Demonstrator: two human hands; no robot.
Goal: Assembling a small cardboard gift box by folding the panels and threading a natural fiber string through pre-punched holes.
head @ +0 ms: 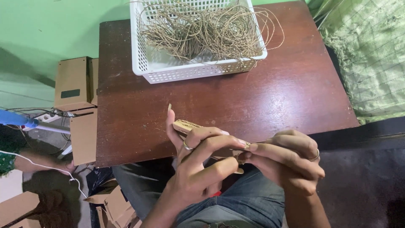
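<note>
— Two hands on one thing?
— Yes. The left hand (198,158) closes its fingers around a flat cardboard piece (187,126), held over the near edge of the brown table (270,97). The right hand (289,162) pinches its other end.
— And behind?
— A white basket (145,63) of brown twine (202,31), well apart.

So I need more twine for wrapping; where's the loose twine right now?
In the head view, the twine lies heaped in the white basket at the far edge of the brown table, beyond both hands.
</note>
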